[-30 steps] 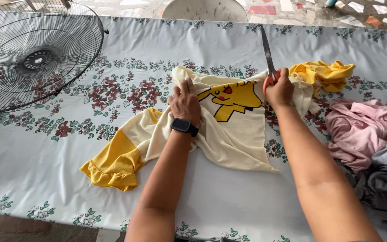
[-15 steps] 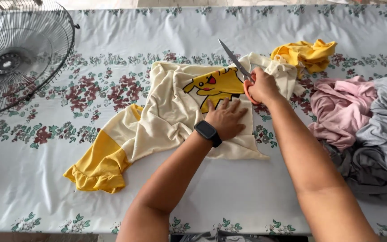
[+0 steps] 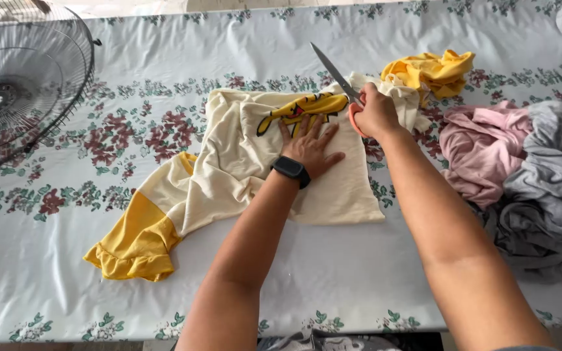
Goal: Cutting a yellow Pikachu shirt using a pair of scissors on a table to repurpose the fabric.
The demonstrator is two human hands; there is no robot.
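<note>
The left hand (image 3: 310,146), fingers spread flat, presses the cream T-shirt with yellow sleeves (image 3: 242,175) against the floral tablecloth (image 3: 66,214) at table centre. At its 1 o'clock, the right hand (image 3: 373,112) is closed around the orange-handled scissors (image 3: 334,73), blades pointing to 11 o'clock. The cutting step seems to be in hand; the next move calls for bringing the blades onto taut cloth. The scissor handles are mostly hidden, and blade spread is unclear. At 3 o'clock lies a pink and grey clothes pile (image 3: 521,169).
</note>
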